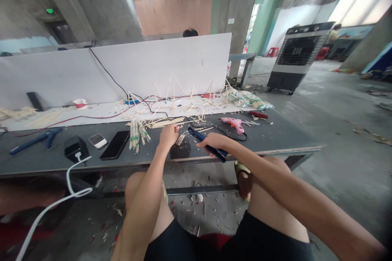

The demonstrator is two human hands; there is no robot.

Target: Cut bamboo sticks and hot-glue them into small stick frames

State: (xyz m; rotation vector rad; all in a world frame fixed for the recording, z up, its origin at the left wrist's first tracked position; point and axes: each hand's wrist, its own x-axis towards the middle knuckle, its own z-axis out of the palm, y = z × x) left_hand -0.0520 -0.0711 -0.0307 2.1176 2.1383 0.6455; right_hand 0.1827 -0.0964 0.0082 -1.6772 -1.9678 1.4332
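My left hand (169, 135) is closed above the dark table, its fingers curled; what they hold, if anything, is too small to name. My right hand (214, 142) is wrapped round a dark blue tool (217, 153), whose long end points toward the left hand. Between the hands lies a small group of short wooden sticks (181, 140). Behind the left hand is a pile of longer sticks (163, 122). Bundles of sticks in clear and green wrap (134, 135) are left of it. A pink glue gun (233, 124) rests beyond the right hand.
A phone (115, 145), a white device (98, 140), a black charger (76, 148) and another blue tool (38, 140) lie on the left. Thin stick frames stand before the white panel (122, 69). Wrapped sticks (249, 100) and a red-handled tool (258, 114) are at the right.
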